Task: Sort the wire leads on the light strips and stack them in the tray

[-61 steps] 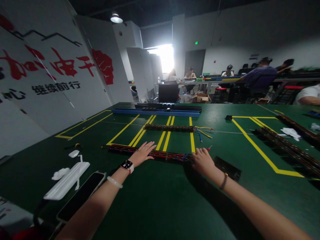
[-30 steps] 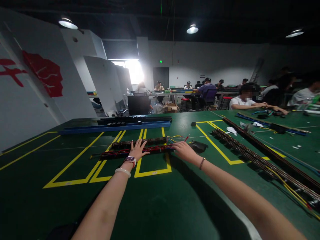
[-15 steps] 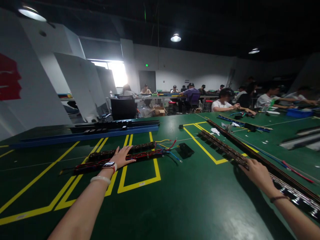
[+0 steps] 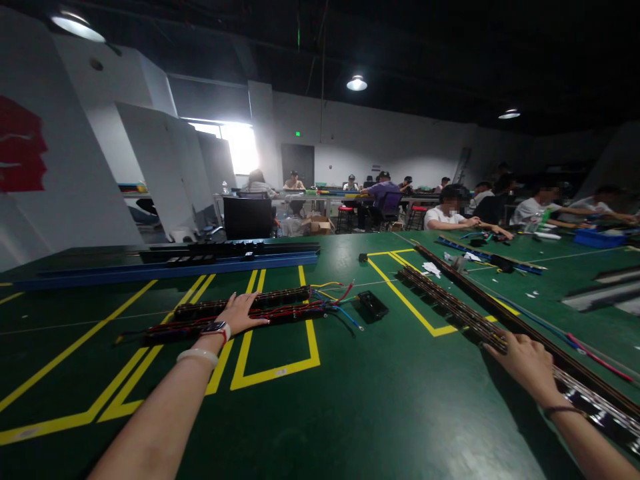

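My left hand (image 4: 241,313) lies with its fingers spread over a dark strip (image 4: 283,295) and a bundle of red and black wires (image 4: 295,311) on the green table (image 4: 350,400). Coloured wire ends fan out at the bundle's right end, beside a small black box (image 4: 373,305). On the right, my right hand (image 4: 525,360) is wrapped round a long dark metal strip (image 4: 450,300) that slants across the table. Its fingertips are partly hidden behind the strip.
Blue rails (image 4: 175,268) with black parts lie at the back left. A long brown rail (image 4: 480,290) runs beyond my right hand. White scraps (image 4: 431,269) and a blue tray (image 4: 600,238) are farther right. People sit at tables behind.
My right hand, still on the strip, appears slightly farther right and lower. The left hand stays on the wires. The view has shifted a little.
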The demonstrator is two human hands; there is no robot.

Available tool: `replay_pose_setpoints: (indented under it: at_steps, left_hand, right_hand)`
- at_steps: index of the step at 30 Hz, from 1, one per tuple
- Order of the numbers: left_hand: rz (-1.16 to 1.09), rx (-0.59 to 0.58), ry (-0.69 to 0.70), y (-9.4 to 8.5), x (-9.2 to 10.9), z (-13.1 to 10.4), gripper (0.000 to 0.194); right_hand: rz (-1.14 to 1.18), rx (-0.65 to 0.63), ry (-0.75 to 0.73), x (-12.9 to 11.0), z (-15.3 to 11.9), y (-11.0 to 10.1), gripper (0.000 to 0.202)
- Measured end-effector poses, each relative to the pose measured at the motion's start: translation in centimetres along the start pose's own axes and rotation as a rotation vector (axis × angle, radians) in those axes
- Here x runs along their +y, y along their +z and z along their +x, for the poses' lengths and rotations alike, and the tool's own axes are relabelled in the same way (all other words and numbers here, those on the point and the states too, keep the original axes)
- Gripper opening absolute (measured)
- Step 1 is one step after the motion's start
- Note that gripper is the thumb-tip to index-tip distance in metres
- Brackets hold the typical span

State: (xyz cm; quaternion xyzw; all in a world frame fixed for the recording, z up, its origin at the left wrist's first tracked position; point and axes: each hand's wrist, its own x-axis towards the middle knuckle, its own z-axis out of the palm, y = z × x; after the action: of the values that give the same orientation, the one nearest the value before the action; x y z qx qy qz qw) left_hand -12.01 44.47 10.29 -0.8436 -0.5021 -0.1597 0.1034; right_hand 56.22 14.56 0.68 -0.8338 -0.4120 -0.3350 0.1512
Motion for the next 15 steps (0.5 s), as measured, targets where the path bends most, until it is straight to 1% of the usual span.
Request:
replay_pose_setpoints:
  at_steps: [4,6,9,12,15]
  left_hand:
    - [0.021,0.002,-0.03,0.4,-0.3,0.2,0.106]
    - [0.026,0.025,-0.036,0.4,-0.3,0.2,0.103]
    - [0.011,0.052,-0.028,0.0,-0.2,0.0,0.096]
    - [-0.021,0.056,-0.012,-0.5,-0.2,-0.3,0.092]
    - [-0.04,0.053,-0.015,-0.9,-0.2,-0.5,0.093]
  right_hand:
    - [0.027,-0.062,-0.006,0.0,0.4,0.0,0.057]
    - [0.041,-0.088,0.004,-0.3,0.4,0.0,0.058]
    - [0.103,-0.102,-0.038,-1.3,-0.2,-0.4,0.06]
    - [0.173,-0.092,-0.04,-2.7,-1.3,-1.7,0.061]
    - [0.239,-0.066,0.026,-4.1,-2.3,-4.2,0.058]
